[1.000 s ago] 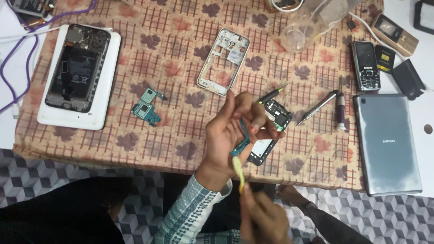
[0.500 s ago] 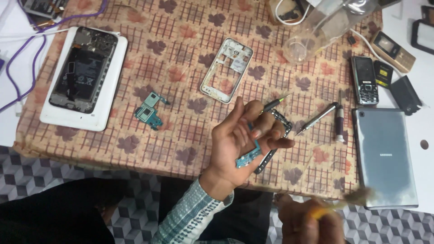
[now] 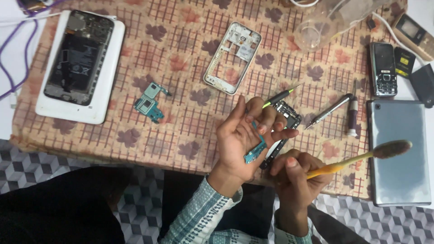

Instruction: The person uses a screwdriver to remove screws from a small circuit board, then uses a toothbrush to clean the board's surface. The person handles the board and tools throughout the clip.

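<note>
Light: bright, even, from overhead
Shadows: soft, short, beneath the left hand (image 3: 246, 140)
Glare: mild sheen on grey tablet (image 3: 398, 153)
Blur: toothbrush (image 3: 361, 157) head slightly smeared
Focus: patterned surface (image 3: 181, 54) sharp

toothbrush (image 3: 357, 159): glossy yellow plastic handle
tablet (image 3: 398, 151), right of toothbrush: smooth matt grey metal
tablecloth (image 3: 181, 49): printed woven cloth
</note>
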